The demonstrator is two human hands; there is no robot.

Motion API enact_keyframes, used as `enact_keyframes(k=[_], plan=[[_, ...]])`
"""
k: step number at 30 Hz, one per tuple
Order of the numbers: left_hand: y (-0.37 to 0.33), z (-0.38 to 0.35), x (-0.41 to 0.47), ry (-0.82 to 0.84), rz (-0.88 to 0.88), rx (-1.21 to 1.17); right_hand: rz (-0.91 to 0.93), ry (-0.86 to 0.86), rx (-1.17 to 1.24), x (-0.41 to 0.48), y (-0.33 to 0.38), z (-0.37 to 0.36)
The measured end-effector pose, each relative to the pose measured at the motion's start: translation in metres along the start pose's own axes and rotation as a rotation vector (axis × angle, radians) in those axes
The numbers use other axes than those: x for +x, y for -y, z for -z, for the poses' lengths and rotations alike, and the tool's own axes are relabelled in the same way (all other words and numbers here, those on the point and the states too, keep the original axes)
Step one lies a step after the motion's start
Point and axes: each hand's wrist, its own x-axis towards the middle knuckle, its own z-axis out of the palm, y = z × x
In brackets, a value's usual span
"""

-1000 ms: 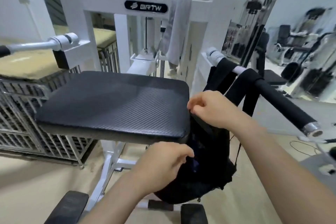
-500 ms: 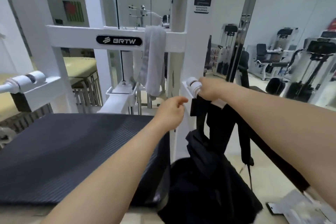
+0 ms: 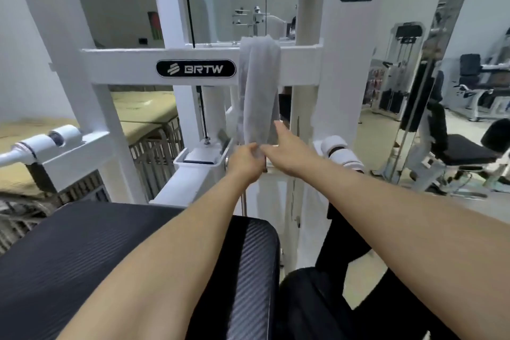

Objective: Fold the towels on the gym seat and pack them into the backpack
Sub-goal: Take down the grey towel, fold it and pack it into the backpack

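A grey towel (image 3: 259,85) hangs draped over the white crossbar of the gym machine. My left hand (image 3: 244,159) is closed on the towel's bottom edge. My right hand (image 3: 289,152) reaches in beside it with fingers stretched out, touching the towel's lower right side. The black padded gym seat (image 3: 82,257) lies below my arms with nothing on it. The black backpack (image 3: 311,301) hangs by its straps at the seat's right, partly hidden by my right forearm.
The white machine frame (image 3: 331,69) stands right ahead, with white-capped handle bars at left (image 3: 41,143) and right (image 3: 339,152). A metal cage with a tan top (image 3: 143,107) stands at the left. Other gym machines (image 3: 452,146) stand at the right.
Both hands have left the backpack and its strap bar and reached forward to the hanging towel. My left hand has closed on its bottom edge. My view has moved closer to the frame.
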Motion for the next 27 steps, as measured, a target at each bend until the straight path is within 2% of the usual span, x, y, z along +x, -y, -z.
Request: enact_keyframes(k=[2,3,5,7,9,11,15,16,18,19,21,22,23,24,27], plan=[[0.0,0.008,-0.023,-0.087,0.002,-0.252,-0.119,0.006,0.281,0.002,0.002,-0.001],[-0.002,0.013,-0.038,-0.053,-0.007,-0.347,-0.175,0.012,0.404,0.004,0.002,-0.001],[-0.006,0.029,-0.074,0.161,-0.072,-0.282,-0.213,-0.004,0.596,0.009,0.005,-0.007],[-0.006,0.053,-0.108,0.431,-0.122,-0.077,-0.192,-0.077,0.685,0.009,0.015,-0.014],[-0.006,0.08,-0.141,0.677,-0.15,-0.031,-0.19,-0.176,0.742,0.009,0.027,-0.019],[-0.003,0.101,-0.168,0.842,-0.145,-0.05,-0.229,-0.194,0.723,0.002,0.042,-0.026],[0.019,0.123,-0.208,0.993,-0.125,-0.062,-0.264,-0.173,0.218,-0.024,0.076,-0.056],[0.025,0.129,-0.217,1.003,-0.123,-0.093,-0.257,-0.024,0.253,-0.036,0.089,-0.057],[0.036,0.148,-0.237,0.932,-0.06,-0.215,-0.133,0.269,0.308,-0.061,0.113,-0.051],[0.043,0.159,-0.245,0.8,-0.009,-0.282,-0.109,0.387,0.266,-0.076,0.125,-0.047],[0.058,0.183,-0.258,0.311,0.064,-0.339,-0.01,0.505,0.061,-0.11,0.147,-0.044],[0.066,0.196,-0.263,0.058,0.095,-0.383,0.049,0.496,-0.029,-0.127,0.157,-0.045],[0.073,0.209,-0.269,-0.084,0.147,-0.466,0.082,0.469,-0.046,-0.143,0.167,-0.05],[0.078,0.22,-0.276,-0.102,0.19,-0.545,0.097,0.462,0.001,-0.158,0.174,-0.056],[0.086,0.243,-0.303,0.052,0.225,-0.665,0.111,0.537,0.395,-0.2,0.198,-0.074]])
